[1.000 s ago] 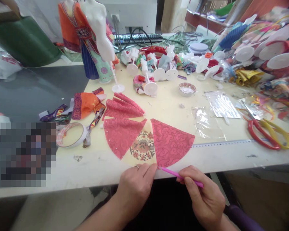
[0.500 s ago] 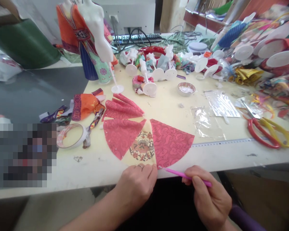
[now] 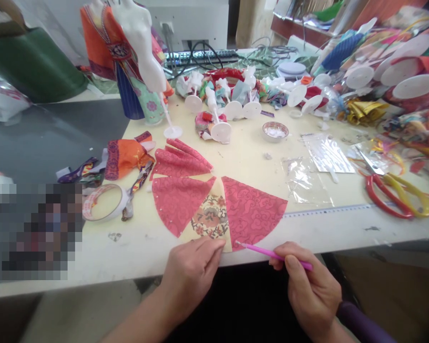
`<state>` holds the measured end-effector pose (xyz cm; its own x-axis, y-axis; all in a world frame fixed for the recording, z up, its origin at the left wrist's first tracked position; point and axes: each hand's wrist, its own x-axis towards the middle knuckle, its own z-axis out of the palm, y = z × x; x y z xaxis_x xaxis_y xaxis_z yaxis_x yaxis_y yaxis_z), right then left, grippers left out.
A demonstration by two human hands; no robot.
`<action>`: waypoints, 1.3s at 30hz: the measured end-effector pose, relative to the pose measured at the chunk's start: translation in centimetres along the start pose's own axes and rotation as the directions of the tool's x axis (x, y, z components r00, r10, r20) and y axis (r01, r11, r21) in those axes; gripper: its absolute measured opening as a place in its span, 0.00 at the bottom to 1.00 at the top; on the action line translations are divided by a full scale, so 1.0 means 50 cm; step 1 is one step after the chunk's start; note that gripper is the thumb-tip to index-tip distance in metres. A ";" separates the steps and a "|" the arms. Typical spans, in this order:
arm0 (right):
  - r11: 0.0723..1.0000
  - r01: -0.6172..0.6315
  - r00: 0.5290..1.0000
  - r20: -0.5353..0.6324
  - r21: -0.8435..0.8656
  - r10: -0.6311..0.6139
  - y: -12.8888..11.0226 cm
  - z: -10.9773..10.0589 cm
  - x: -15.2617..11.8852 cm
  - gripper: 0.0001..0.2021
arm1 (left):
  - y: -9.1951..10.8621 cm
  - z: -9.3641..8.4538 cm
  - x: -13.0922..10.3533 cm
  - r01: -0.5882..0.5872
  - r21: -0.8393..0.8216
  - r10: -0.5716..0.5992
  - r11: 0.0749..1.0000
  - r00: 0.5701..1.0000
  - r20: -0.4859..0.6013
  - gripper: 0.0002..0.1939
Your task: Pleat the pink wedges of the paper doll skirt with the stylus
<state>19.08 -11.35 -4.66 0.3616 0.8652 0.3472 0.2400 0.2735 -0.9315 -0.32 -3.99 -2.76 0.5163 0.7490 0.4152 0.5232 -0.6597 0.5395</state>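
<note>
My right hand (image 3: pixel 309 283) pinches a pink pen-like stick (image 3: pixel 268 252) between thumb and fingers. Its pale tip rests at or just above the lower hem of the right red patterned panel (image 3: pixel 253 209). At the bottom edge of a cream panel with a flower motif (image 3: pixel 210 216), the fingers of my left hand (image 3: pixel 195 267) are curled and pressed together; their tips hide whatever is between them. Left of the cream panel lies another red panel (image 3: pixel 177 200) with tiny white dots along its curved edge. Folded red cloth (image 3: pixel 180 159) lies behind it.
A tape roll (image 3: pixel 105 202) and orange doll clothing (image 3: pixel 127 157) lie left. Small dress forms (image 3: pixel 221 128) lie behind, beside an upright white mannequin (image 3: pixel 141 47). Right are a small dish of white bits (image 3: pixel 275 131), plastic bags (image 3: pixel 305 181), a ruler (image 3: pixel 325 211) and scissors (image 3: pixel 389 195).
My left hand has shifted slightly left and up, away from the red hem, uncovering the cream panel's lower corner. The pink stick's tip has moved slightly up onto the red panel.
</note>
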 end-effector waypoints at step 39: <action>0.972 0.228 0.951 0.226 -0.062 -0.209 -0.015 -0.020 0.010 0.15 | -0.005 -0.018 0.032 -0.601 0.318 0.460 0.733 0.783 0.420 0.10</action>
<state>19.98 -11.54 -3.66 0.0901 0.8613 0.5000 0.3716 0.4367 -0.8193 -0.24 -2.57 -1.55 0.9291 0.2573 0.2656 0.2890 -0.9534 -0.0872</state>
